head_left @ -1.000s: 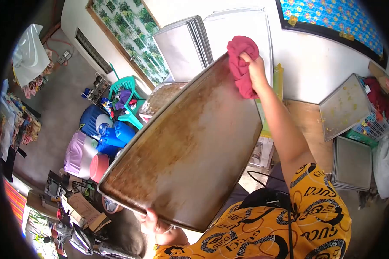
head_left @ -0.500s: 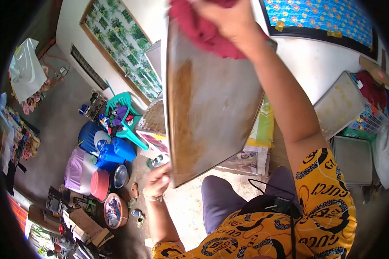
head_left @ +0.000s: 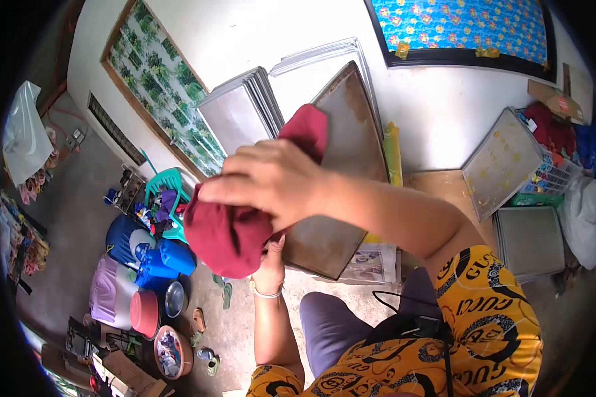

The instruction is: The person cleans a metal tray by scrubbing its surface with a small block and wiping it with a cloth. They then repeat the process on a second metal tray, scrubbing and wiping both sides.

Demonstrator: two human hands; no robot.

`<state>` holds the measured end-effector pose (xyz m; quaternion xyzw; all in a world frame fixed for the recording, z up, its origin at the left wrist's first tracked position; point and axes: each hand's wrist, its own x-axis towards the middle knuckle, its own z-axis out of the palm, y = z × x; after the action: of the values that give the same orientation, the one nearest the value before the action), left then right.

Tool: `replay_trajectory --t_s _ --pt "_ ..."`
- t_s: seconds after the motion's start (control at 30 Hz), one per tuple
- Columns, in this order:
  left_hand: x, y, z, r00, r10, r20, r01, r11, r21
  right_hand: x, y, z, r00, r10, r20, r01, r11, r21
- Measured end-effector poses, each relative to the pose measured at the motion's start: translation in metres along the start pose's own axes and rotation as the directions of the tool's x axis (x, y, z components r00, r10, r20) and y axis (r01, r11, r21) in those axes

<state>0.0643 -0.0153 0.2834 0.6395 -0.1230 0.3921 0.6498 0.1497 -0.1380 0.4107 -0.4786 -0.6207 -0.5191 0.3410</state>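
Note:
My right hand (head_left: 268, 178) is closed on a maroon cloth (head_left: 228, 241), bunched below its fingers, with another fold sticking up beyond the knuckles. Behind that forearm, a flat metal tray (head_left: 341, 142) with brown rusty stains stands tilted. Under the cloth, my left hand (head_left: 269, 268), with a bracelet at the wrist, grips the tray's lower left corner; its fingertips are mostly covered by the cloth.
Stacked metal trays (head_left: 242, 109) lean on the white wall, beside more trays (head_left: 324, 56). To the right are a stained board (head_left: 503, 162) and a laundry basket (head_left: 556, 175). A green chair (head_left: 165, 188), blue containers (head_left: 159, 261) and basins (head_left: 146, 312) stand left.
My right hand has swept the cloth from the tray's top down to its lower left side. The tray has dropped lower and tilted, uncovering the stacked trays behind it.

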Motion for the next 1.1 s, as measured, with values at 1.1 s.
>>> replay_trajectory --t_s 1.1 --pt "-0.008 0.009 0.026 0.992 -0.047 0.113 0.047 0.999 0.005 -0.173 0.212 -0.133 -0.099 0.955 -0.279 -0.536 0.185 0.824"
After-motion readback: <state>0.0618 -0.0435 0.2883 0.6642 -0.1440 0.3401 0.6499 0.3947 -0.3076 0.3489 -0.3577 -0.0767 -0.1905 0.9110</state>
